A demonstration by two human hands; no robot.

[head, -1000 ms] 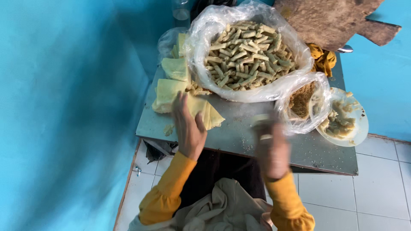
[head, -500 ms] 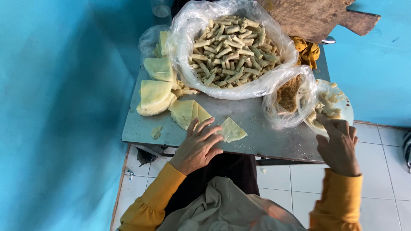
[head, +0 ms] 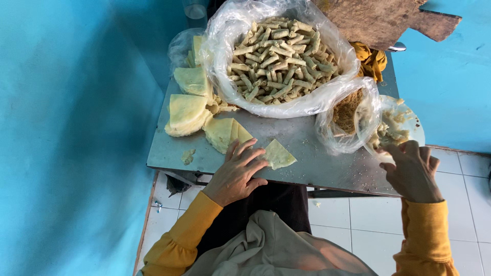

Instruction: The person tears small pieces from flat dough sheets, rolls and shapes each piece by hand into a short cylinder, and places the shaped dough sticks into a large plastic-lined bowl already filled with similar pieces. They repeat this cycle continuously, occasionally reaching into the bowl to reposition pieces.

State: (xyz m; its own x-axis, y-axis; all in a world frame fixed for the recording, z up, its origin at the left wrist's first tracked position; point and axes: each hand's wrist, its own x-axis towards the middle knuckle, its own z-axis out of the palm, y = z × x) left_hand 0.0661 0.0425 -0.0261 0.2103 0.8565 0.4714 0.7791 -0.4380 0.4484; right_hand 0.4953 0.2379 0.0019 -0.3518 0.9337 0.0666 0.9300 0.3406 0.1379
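My left hand (head: 236, 171) lies flat on the grey metal table (head: 307, 158), its fingertips touching a single yellow triangular wrapper (head: 279, 153). More folded wrappers (head: 223, 132) sit just beyond it. My right hand (head: 411, 168) is at the table's right edge, fingers curled at the rim of a white plate of pale filling (head: 401, 125); a thin pale utensil seems to be in its fingers, but this is unclear. A small clear bag of brown crumbs (head: 348, 110) stands beside the plate.
A large plastic-lined bowl of rolled snacks (head: 279, 56) fills the table's back. Stacks of yellow wrappers (head: 188, 105) lie at the left. A wooden board (head: 383, 20) and yellow cloth (head: 371, 59) sit at the back right. Blue walls close in; white tiled floor (head: 358, 225) lies below.
My left hand came back from the wrapper stack and laid one wrapper flat at the table's front. My right hand moved out to the plate at the right.
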